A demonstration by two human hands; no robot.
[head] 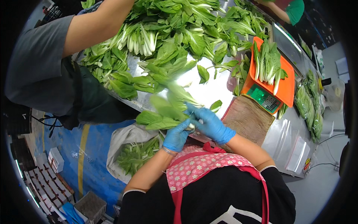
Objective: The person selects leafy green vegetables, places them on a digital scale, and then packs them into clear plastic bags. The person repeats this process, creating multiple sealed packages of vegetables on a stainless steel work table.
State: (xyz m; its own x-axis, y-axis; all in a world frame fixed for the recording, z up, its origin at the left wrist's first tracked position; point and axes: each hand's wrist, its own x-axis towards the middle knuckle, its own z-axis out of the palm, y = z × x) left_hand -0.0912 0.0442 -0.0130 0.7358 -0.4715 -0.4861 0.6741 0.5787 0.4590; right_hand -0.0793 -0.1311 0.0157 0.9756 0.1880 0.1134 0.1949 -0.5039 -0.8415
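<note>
My left hand (176, 136), in a blue glove, is closed on the pale stem end of a leafy green (160, 122) whose leaves point left. Beside it, my right hand (209, 123), gloved alike, is at the stems with bent fingers; blur hides whether it grips anything. Blurred leaves lie just above both hands. A large heap of leafy greens (167, 30) covers the far part of the metal table (205, 91). To the right, a bunch of greens (269, 63) rests in the orange tray (288, 81) of a digital scale (263, 98).
A brown cloth (246, 120) lies before the scale. Bagged greens (307, 103) are at the right. A white sack (114, 148) holding leaves stands below the table's left edge. A person's arm (95, 30) reaches in at upper left; another person's arm (279, 12) is at top right.
</note>
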